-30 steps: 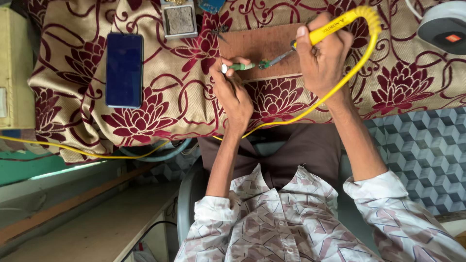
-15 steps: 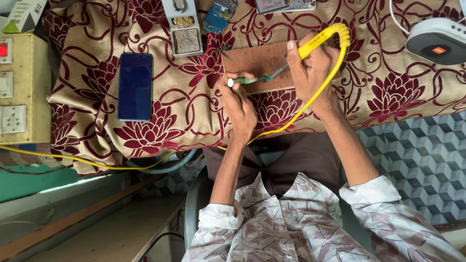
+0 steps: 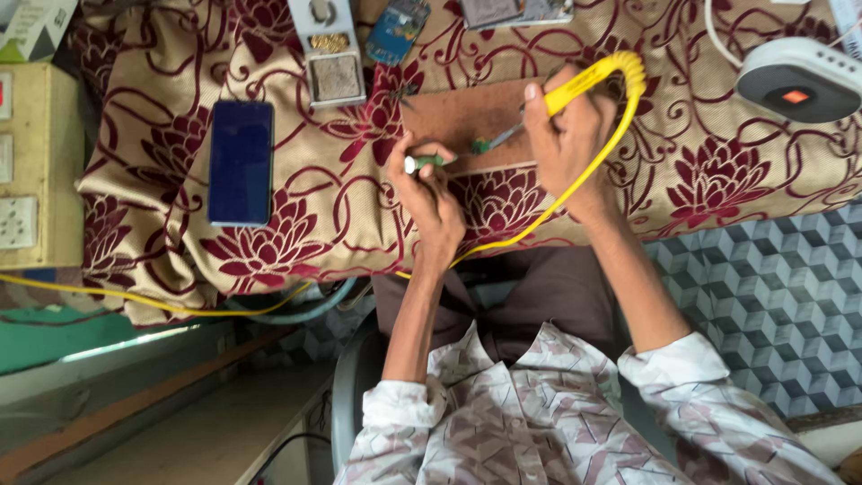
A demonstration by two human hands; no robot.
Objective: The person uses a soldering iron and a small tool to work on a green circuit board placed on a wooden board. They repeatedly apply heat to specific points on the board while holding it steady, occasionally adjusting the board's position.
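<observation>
My right hand (image 3: 567, 139) grips a yellow soldering iron (image 3: 579, 85), its metal tip pointing left and down onto a small green part (image 3: 481, 145) on a brown board (image 3: 453, 112). The iron's yellow cord (image 3: 575, 184) loops over my wrist and runs down off the table. My left hand (image 3: 429, 184) pinches a thin green tool with a pale tip (image 3: 422, 163) at the board's lower left edge. Both hands rest on a beige cloth with maroon flowers (image 3: 296, 242).
A dark blue phone (image 3: 240, 162) lies face up at the left. Behind are a metal holder with a sponge (image 3: 332, 63), a blue circuit board (image 3: 400, 27) and a white round device with an orange light (image 3: 795, 81). A socket box (image 3: 22, 171) stands far left.
The view has shifted, so the table sits lower and further right in frame. Both hands stay at the brown board with iron and green tool.
</observation>
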